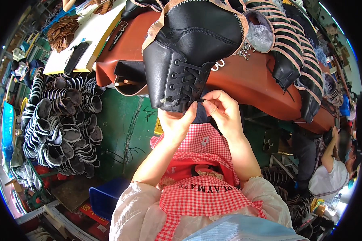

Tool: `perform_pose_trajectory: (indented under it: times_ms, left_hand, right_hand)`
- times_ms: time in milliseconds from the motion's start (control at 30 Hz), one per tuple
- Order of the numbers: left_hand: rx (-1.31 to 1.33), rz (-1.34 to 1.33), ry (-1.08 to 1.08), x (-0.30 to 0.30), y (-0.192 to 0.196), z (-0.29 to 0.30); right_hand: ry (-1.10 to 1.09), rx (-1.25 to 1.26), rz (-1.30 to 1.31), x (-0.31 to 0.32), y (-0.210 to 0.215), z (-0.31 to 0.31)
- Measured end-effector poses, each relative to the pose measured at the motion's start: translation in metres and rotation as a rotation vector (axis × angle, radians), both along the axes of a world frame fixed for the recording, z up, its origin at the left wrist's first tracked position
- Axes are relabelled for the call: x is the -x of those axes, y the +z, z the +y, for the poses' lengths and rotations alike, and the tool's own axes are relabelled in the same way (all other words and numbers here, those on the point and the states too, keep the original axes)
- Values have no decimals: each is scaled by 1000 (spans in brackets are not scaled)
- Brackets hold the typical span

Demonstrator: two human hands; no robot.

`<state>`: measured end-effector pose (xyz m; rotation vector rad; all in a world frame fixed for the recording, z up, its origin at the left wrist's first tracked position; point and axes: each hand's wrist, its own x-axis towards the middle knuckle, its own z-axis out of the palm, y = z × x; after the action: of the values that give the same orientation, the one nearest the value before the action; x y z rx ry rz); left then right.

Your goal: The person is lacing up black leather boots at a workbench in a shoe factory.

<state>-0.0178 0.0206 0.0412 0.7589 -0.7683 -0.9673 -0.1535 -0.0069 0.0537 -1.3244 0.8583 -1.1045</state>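
A black leather boot upper (159,72) with a raw tan edge hangs over the near side of the reddish-brown covered bench, its eyelets towards me. A black lace (191,78) criss-crosses through those eyelets. My left hand (175,124) grips the lower end of the upper, fingers behind it and thumb up near the lowest eyelets. Just right of it, my right hand (223,110) is closed in a pinch on a short dark piece that looks like the end of the lace. The fingertips of both hands nearly meet there.
Striped stacks of boot uppers (297,52) lie at the bench's right. Scissors (118,35) and small metal eyelets (245,50) rest on the brown cover (245,80). Piled uppers (60,132) stand at left, a blue bin (102,203) below. Another person (330,176) works at far right.
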Motion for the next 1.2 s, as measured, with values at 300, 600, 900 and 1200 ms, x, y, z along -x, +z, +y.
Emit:
perform_pose_trajectory:
  times_ms: [300, 600, 900, 1200]
  left_hand:
    - [27, -108, 8, -1, -4, 5]
    - [54, -120, 8, -1, 2, 3]
    - [45, -81, -101, 8, -9, -8]
    - [-44, -94, -435, -17, -9, -33]
  right_hand:
    - [34, 19, 79, 3, 3, -1]
    - [89, 81, 56, 1, 7, -4]
    - [-127, 448, 192, -1, -21, -11]
    - [-651, 483, 212, 97, 14, -51]
